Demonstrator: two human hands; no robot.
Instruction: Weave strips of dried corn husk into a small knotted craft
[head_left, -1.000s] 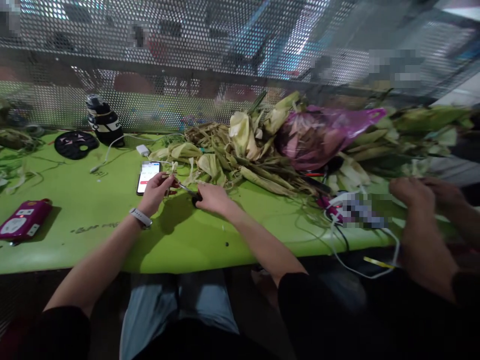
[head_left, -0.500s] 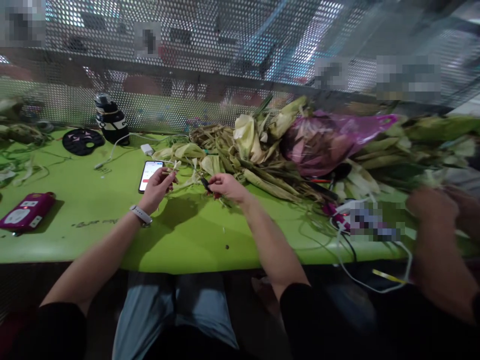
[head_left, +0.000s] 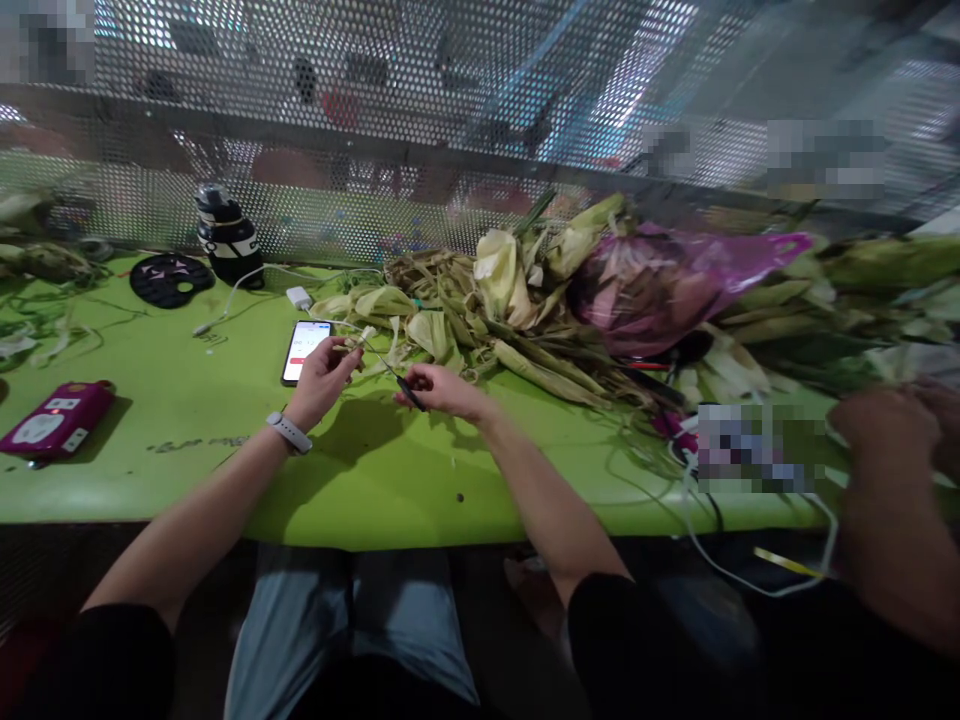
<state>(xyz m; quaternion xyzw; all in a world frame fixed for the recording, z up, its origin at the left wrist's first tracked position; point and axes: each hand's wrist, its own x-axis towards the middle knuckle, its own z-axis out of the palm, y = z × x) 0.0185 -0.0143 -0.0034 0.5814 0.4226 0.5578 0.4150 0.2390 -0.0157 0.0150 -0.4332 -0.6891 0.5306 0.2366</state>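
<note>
My left hand point(head_left: 324, 378), wearing a white-banded watch point(head_left: 289, 433), pinches a small pale piece of corn husk point(head_left: 367, 335) just right of the phone point(head_left: 306, 350). My right hand point(head_left: 441, 390) is closed around dark-handled scissors point(head_left: 411, 393), whose thin blade slants up and left to the husk piece. Whether the blade touches the husk, I cannot tell. Behind both hands spreads a heap of dried corn husks point(head_left: 442, 300). The phone lies flat with its screen lit, partly hidden by my left hand.
A pink plastic bag point(head_left: 645, 290) sits on the husks. A black bottle point(head_left: 226, 240) and black palette-shaped mat point(head_left: 171, 280) stand back left. A magenta power box point(head_left: 58, 418) lies front left. At right are white cables point(head_left: 757, 590) and another person's hand point(head_left: 877, 430).
My right hand has shifted slightly down, and the scissors now point up-left with their blade near the husk piece. My left hand still pinches the husk. The view has shifted a little.
</note>
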